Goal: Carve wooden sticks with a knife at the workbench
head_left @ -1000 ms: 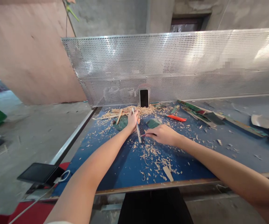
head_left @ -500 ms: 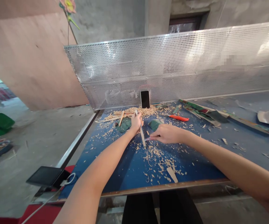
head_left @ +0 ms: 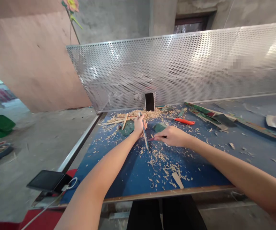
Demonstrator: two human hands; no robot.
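Note:
My left hand [head_left: 139,125] is closed around a narrow pale wooden strip [head_left: 145,139], which slants down toward me with its lower end just above the table. In my right hand [head_left: 172,136] is a knife [head_left: 151,139], its thin blade pointing left against or very near the strip's lower part. Most of the knife's handle is hidden by my fingers. Wood shavings [head_left: 160,156] lie scattered beneath both hands. A dark green flat piece [head_left: 160,127] rests behind my right hand, and another green piece [head_left: 127,127] lies to the left of my left hand.
An orange-handled tool [head_left: 184,121] lies right of centre. A phone [head_left: 149,102] leans against the perforated metal screen [head_left: 133,70]. Long painted strips [head_left: 255,127] stretch across the right side. Near the front edge is a flat wood piece [head_left: 177,180]. A black screen device [head_left: 47,180] sits at left.
My right hand has shifted slightly up and the knife blade has turned, now looking darker. The strip's lower end has moved slightly left and up. My left hand keeps its hold.

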